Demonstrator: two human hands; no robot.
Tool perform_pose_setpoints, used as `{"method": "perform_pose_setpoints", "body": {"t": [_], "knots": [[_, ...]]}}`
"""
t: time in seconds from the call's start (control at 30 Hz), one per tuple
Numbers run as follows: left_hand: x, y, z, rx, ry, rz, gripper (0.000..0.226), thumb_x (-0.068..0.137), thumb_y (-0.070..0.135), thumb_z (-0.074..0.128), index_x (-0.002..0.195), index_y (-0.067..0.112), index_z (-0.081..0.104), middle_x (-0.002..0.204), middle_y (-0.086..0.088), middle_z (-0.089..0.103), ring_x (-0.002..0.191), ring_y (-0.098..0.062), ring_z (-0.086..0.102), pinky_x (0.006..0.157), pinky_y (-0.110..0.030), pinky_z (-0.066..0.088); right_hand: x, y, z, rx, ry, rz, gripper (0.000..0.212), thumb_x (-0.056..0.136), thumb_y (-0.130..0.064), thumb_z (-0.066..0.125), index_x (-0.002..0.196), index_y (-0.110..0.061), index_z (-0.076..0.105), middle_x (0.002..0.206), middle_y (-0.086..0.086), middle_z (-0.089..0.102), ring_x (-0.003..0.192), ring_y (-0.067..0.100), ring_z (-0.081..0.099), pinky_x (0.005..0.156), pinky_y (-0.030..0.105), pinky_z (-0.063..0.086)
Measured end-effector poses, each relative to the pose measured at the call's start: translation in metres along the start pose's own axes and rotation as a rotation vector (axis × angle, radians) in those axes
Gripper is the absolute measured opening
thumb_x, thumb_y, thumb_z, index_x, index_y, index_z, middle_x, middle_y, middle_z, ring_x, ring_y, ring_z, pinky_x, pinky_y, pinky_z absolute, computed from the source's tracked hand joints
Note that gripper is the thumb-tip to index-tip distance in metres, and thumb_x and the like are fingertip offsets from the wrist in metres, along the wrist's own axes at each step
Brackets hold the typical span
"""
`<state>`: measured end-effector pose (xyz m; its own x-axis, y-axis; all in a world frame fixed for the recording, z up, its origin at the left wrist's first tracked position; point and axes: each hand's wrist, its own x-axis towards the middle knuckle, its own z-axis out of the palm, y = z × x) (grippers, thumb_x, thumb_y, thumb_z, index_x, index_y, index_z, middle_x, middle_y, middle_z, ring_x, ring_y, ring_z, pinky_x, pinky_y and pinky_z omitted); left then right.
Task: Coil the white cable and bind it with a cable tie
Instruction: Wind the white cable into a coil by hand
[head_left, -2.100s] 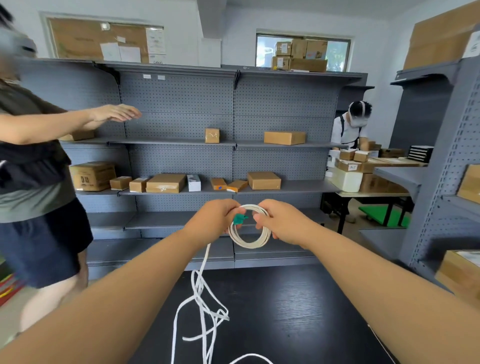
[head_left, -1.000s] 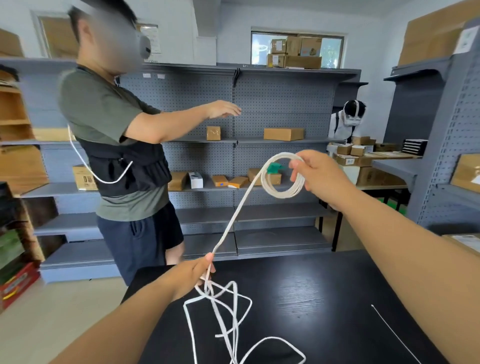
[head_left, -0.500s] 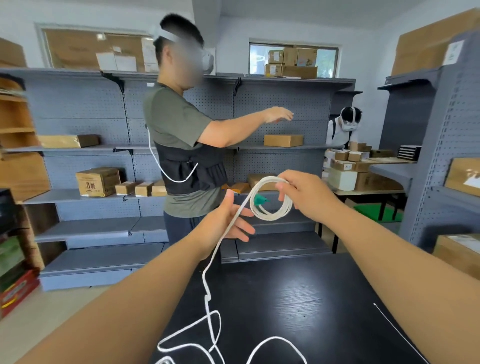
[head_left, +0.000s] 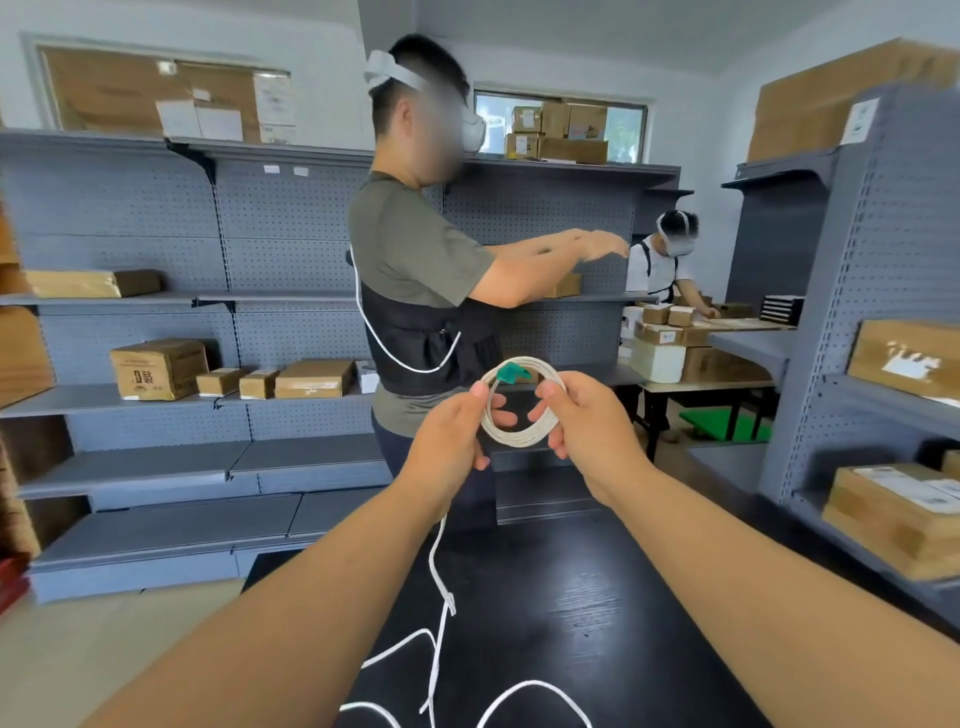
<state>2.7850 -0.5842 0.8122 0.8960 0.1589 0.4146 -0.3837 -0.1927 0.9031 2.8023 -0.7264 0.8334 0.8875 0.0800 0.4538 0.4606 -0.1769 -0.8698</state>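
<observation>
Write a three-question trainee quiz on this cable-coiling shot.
1. True or false: the left hand and the right hand both grip the coil.
2. The loose cable drops to the table from under which hand? A left, B right.
3. Fill in: the plug at the coil's top is ____.
Key: 1 true; 2 A; 3 green.
</observation>
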Motion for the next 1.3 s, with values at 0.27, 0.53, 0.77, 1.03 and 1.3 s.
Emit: {"method": "perform_pose_setpoints", "body": {"t": [0.27, 0.53, 0.77, 1.03, 1.3], "knots": [[0.004, -0.006, 0.002, 0.142, 0.204, 0.100, 0.034, 0.097, 0.034, 0.038, 0.072, 0.017, 0.053, 0.060, 0.005, 0.051, 0.054, -0.007, 0.044, 0.052, -0.016, 0.036, -0.007, 0.012, 0.018, 0.062, -0.056, 0.109, 0.018, 0.097, -0.021, 0.042, 0.089, -0.016, 0.058, 0.081, 0.002, 0.065, 0.047, 0.008, 0.048, 0.045, 0.021, 0.043], [0.015, -0.008, -0.026, 0.712, -0.055, 0.219, 0.032, 0.095, 0.040, 0.040, 0.065, 0.028, 0.039, 0.059, 0.007, 0.044, 0.057, -0.008, 0.042, 0.050, -0.019, 0.027, 0.010, -0.003, -0.007, -0.403, -0.478, 0.028, 0.045, 0.087, -0.034, 0.061, 0.126, -0.028, 0.040, 0.105, -0.005, 0.060, 0.064, 0.010, 0.054, 0.054, 0.021, 0.043], [0.016, -0.001, -0.032, 0.708, -0.136, 0.239, 0.032, 0.095, 0.037, 0.044, 0.073, 0.014, 0.045, 0.062, 0.003, 0.045, 0.067, -0.021, 0.043, 0.064, -0.037, 0.035, 0.016, -0.008, -0.007, -0.401, -0.564, 0.023, 0.038, 0.093, -0.041, 0.047, 0.124, -0.021, 0.053, 0.094, -0.005, 0.064, 0.066, 0.006, 0.050, 0.055, 0.018, 0.042], [0.019, -0.008, -0.035, 0.560, -0.181, 0.173, 0.031, 0.094, 0.039, 0.044, 0.072, 0.019, 0.053, 0.064, 0.004, 0.054, 0.062, -0.011, 0.047, 0.060, -0.026, 0.036, 0.018, 0.000, 0.004, -0.614, -0.467, -0.100, 0.030, 0.094, -0.032, 0.049, 0.081, -0.010, 0.064, 0.072, 0.011, 0.062, 0.060, 0.013, 0.051, 0.064, 0.035, 0.045], [0.012, -0.032, -0.033, 0.141, -0.027, -0.016, 0.032, 0.093, 0.045, 0.042, 0.078, 0.023, 0.060, 0.042, 0.010, 0.047, 0.040, -0.004, 0.045, 0.050, -0.021, 0.040, 0.015, 0.024, 0.017, -0.048, -0.155, 0.050, 0.024, 0.094, -0.026, 0.050, 0.076, -0.019, 0.064, 0.070, -0.001, 0.060, 0.052, 0.005, 0.045, 0.054, 0.020, 0.040]]}}
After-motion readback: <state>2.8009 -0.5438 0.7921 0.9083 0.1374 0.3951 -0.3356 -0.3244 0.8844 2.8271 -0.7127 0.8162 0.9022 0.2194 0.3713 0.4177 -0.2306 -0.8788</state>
